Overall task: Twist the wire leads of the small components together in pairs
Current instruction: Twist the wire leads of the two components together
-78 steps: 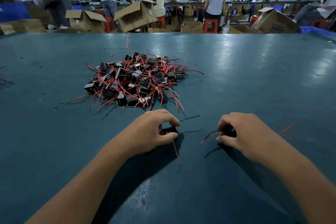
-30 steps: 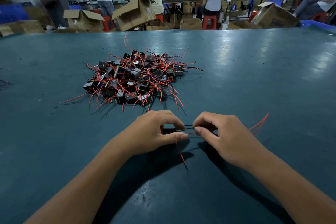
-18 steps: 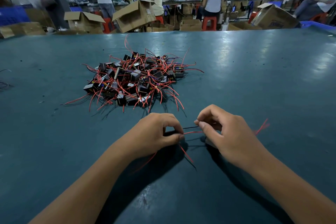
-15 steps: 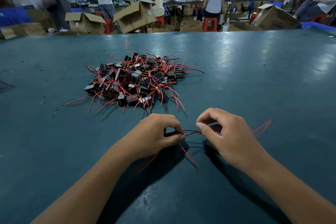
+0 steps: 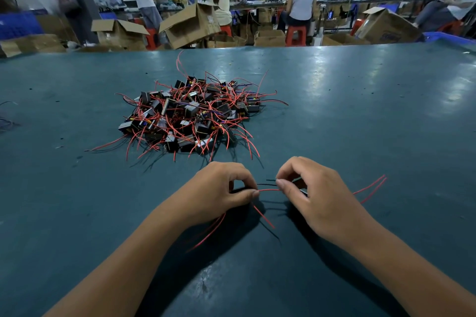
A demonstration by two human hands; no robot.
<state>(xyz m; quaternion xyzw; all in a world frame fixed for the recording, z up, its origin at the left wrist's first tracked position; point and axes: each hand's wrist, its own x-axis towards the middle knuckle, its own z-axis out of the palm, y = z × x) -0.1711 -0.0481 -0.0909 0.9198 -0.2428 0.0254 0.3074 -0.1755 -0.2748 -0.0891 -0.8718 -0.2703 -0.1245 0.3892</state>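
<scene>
Since half a second ago the right hand (image 5: 318, 197) has shifted little; its red leads (image 5: 371, 188) trail right as before. Left hand (image 5: 219, 193) pinches a red wire (image 5: 269, 190) at thumb and forefinger, right hand pinches its other end; both near the bench's (image 5: 360, 110) front edge. Pile of components (image 5: 190, 116) sits mid-bench, toward the left. Open cardboard boxes (image 5: 189, 26) beyond the far edge, contents not visible.

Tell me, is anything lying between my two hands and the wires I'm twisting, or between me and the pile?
Nothing visible. The left hand and right hand each already pinch the red wire stretched between them. The table between the hands and the pile of components shows only loose lead ends.
</scene>
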